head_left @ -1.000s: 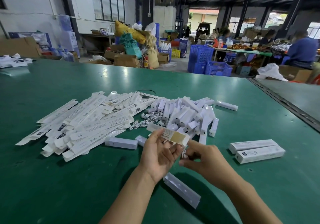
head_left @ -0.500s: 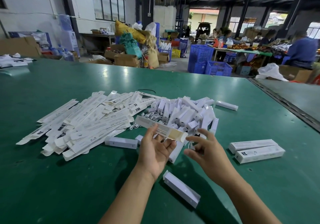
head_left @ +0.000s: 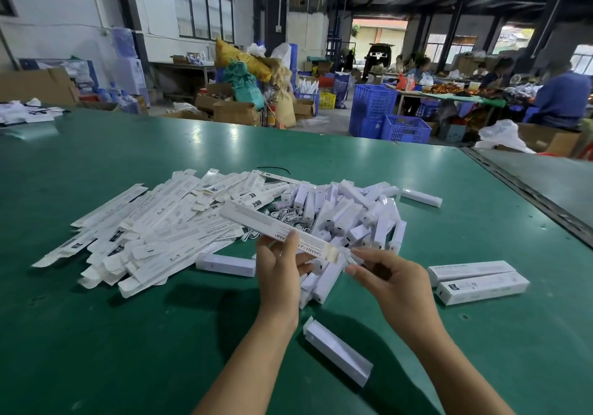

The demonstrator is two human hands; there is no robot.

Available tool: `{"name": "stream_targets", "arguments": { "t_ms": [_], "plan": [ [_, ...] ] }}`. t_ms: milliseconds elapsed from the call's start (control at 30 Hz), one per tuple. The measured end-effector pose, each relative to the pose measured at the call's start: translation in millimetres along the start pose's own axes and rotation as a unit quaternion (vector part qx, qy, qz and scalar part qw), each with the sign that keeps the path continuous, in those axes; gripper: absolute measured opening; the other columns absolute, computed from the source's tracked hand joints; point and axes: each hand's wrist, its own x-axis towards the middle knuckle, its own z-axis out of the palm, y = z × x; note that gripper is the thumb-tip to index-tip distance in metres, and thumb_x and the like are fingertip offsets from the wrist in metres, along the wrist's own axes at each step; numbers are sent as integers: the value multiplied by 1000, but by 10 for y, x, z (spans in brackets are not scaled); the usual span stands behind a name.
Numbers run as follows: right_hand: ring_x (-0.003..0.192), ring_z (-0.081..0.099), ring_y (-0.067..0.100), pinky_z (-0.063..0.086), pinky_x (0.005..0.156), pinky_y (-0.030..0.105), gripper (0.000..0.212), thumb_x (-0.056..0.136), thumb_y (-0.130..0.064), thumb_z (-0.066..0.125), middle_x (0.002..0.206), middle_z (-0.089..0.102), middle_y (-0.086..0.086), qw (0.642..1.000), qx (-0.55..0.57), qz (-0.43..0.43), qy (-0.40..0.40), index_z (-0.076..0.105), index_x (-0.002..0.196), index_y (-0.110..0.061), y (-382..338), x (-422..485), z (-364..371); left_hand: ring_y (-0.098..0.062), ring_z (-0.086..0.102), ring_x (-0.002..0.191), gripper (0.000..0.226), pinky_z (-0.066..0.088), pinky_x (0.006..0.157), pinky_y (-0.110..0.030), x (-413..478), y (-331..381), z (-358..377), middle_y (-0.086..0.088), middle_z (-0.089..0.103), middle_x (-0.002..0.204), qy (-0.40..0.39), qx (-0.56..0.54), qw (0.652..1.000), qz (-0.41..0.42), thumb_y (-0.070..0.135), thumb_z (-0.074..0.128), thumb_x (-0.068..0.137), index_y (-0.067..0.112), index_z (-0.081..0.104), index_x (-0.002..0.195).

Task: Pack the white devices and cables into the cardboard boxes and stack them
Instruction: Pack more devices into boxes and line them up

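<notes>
My left hand (head_left: 282,273) grips a long white cardboard box (head_left: 272,226) held above the green table, its open end pointing right. My right hand (head_left: 382,275) pinches a small white cable (head_left: 348,255) at that open end. Behind the hands lies a heap of white devices (head_left: 349,218), with loose white cables (head_left: 288,215) beside it. A spread of flat unfolded boxes (head_left: 154,231) lies to the left. Two packed boxes (head_left: 478,281) lie side by side at the right. One white device (head_left: 337,355) lies near my forearms, another (head_left: 226,263) left of my left hand.
The green table (head_left: 128,334) runs to a metal seam (head_left: 526,190) at the right. A single device (head_left: 420,197) lies apart behind the heap. Beyond the table are blue crates (head_left: 385,116), cardboard cartons and seated people at another bench.
My left hand has raised the box and swung its far end left. My right hand opened, reached toward the heap, then came back to the box's open end pinching a cable.
</notes>
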Motion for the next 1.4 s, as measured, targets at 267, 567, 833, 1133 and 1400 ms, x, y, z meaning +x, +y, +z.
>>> {"name": "stream_targets", "arguments": {
  "t_ms": [267, 567, 833, 1133, 1400],
  "plan": [
    [56, 55, 7, 45, 52, 16, 23, 66, -27, 89, 72, 70, 4, 997, 26, 68, 24, 70, 75, -18, 6, 5, 51, -25, 74, 91, 21, 58, 67, -26, -63, -81, 33, -7, 71, 112, -66, 39, 997, 24, 19, 60, 99, 20, 55, 119],
    [76, 70, 22, 57, 74, 32, 22, 81, -12, 78, 82, 76, -7, 996, 44, 61, -53, 79, 80, -34, -31, -9, 24, -25, 75, 88, 20, 58, 66, -26, -20, -102, -3, -6, 71, 111, -51, 42, 997, 27, 22, 61, 99, 20, 56, 118],
    [68, 64, 12, 53, 67, 21, 10, 72, -15, 84, 76, 75, 5, 988, 120, 93, -24, 79, 77, -22, -34, -4, 20, -25, 75, 87, 20, 58, 66, -27, -24, -101, 10, -8, 70, 115, -58, 32, 998, 3, 21, 62, 98, 21, 55, 117],
    [72, 71, 8, 51, 65, 11, 28, 79, -3, 78, 80, 77, -4, 994, 89, 57, -21, 80, 74, -31, 2, -29, 70, -27, 75, 82, 14, 57, 63, -27, -40, -92, 11, -2, 74, 100, -74, 49, 996, -13, 23, 61, 99, 20, 56, 112],
    [61, 59, 15, 53, 60, 31, 25, 71, -10, 84, 72, 69, 3, 999, 40, 6, 10, 67, 74, -28, 29, -40, 88, -25, 76, 75, 16, 55, 57, -24, -71, -68, 10, -7, 77, 92, -106, 60, 991, -50, 26, 60, 99, 16, 57, 112]
  ]
}}
